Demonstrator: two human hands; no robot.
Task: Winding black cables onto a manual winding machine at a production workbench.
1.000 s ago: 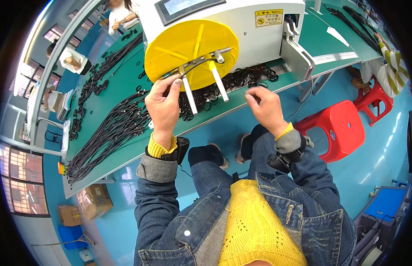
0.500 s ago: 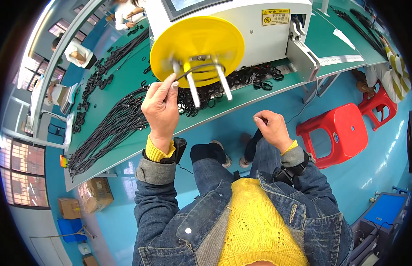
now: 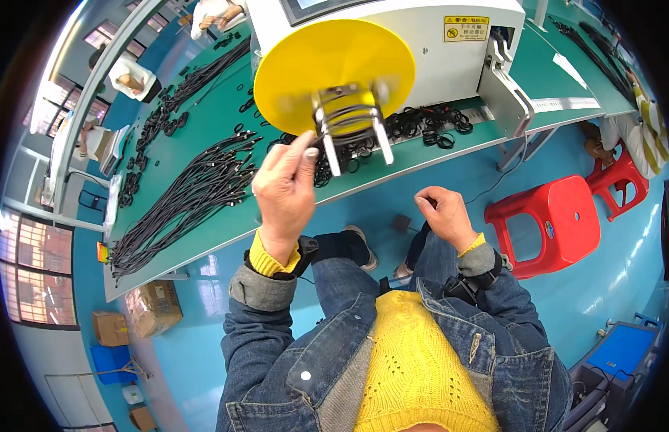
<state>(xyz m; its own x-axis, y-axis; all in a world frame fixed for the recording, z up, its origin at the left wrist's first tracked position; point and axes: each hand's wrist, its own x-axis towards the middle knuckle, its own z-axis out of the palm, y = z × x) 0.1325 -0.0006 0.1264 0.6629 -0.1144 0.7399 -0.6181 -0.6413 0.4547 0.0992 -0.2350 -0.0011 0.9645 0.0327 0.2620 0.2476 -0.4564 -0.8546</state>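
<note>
A yellow round disc [image 3: 298,72] with two metal prongs [image 3: 383,138] faces me on the front of a white machine [image 3: 439,68]. Black cable [image 3: 349,121] lies in several loops around the prongs, and parts near their base look smeared by motion. My left hand [image 3: 285,191] is beside the left prong, thumb and forefinger pinched where the cable runs to the loops; the pinched piece is mostly hidden. My right hand [image 3: 447,216] hovers in front of the table edge with its fingers curled in, and nothing shows in it.
On the green table [image 3: 212,119] lie a bundle of straight black cables [image 3: 183,198] and small coiled cables [image 3: 439,129]. A metal bracket [image 3: 509,101] juts from the machine's right side. Red stools [image 3: 558,216] stand at right, cardboard boxes [image 3: 154,306] at lower left. Other people are farther off.
My left hand has moved a little right, nearer the prongs. More cable loops show around the prongs, and the disc's blurred parts have shifted. My right hand has barely moved.
</note>
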